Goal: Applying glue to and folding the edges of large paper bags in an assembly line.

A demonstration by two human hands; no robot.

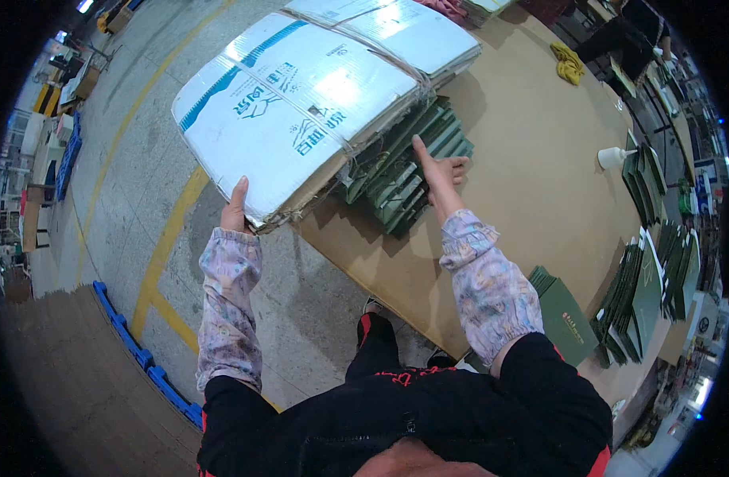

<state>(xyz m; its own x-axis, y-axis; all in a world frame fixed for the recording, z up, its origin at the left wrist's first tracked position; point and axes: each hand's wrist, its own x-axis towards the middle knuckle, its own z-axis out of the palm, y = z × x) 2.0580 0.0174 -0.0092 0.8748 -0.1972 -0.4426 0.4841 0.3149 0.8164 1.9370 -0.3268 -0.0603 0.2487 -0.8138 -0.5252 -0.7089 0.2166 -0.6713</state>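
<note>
A thick bundle of flat white cardboard sheets [293, 103] with blue print is tied with straps and juts over the table's left edge. My left hand [235, 208] grips its near left corner, thumb on top and the other fingers hidden beneath. Partly under the bundle's right side, dark green folded card pieces [400, 179] lie fanned in a slanting stack. Against the near right side of this stack, my right hand [442, 171] is open, thumb apart from the fingers. Whether it bears any of the stack's weight is hard to tell.
The brown table [531, 151] carries more green pieces [567, 318] at the near right, a white bottle [615, 157] and a yellow cloth [568, 63]. Stacked brown cardboard [54, 358] by a blue pallet [126, 326] stands at left. Another person [631, 36] is at far right.
</note>
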